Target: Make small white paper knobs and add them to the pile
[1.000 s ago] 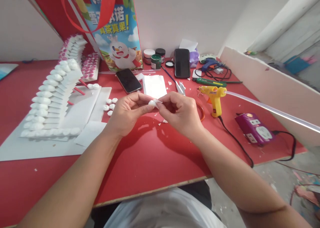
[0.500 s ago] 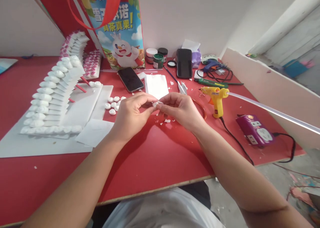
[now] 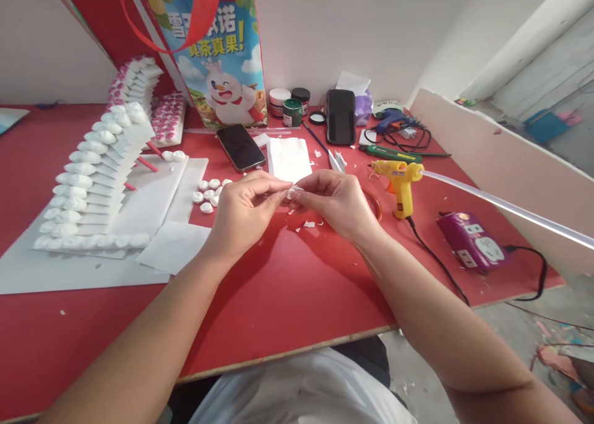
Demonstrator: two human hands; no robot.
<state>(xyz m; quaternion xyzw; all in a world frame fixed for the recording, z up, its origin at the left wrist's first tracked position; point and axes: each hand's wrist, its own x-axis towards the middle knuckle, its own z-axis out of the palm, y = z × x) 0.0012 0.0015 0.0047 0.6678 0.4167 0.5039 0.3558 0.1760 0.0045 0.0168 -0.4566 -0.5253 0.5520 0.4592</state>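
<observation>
Between the fingertips of my left hand (image 3: 248,210) and my right hand (image 3: 331,198) is a small white paper piece (image 3: 293,192), partly hidden by the fingers. Both hands pinch it with thumb and forefinger, above the red table. Just left of my left hand lies a cluster of several small round white pieces (image 3: 206,195). Behind my hands a stack of white paper squares (image 3: 290,158) lies flat. White paper scraps (image 3: 309,224) are scattered on the table under the fingers.
On the left stands a curved white model (image 3: 99,176) edged with rounded white pieces. A yellow glue gun (image 3: 401,182) and a purple power strip (image 3: 473,241) are at the right. Behind are two phones (image 3: 240,147), paint jars (image 3: 292,112), scissors (image 3: 335,161) and a printed bag (image 3: 227,59).
My hands stay together, with small finger shifts on the white paper piece. The whole view has moved slightly; the things on the table look otherwise unchanged.
</observation>
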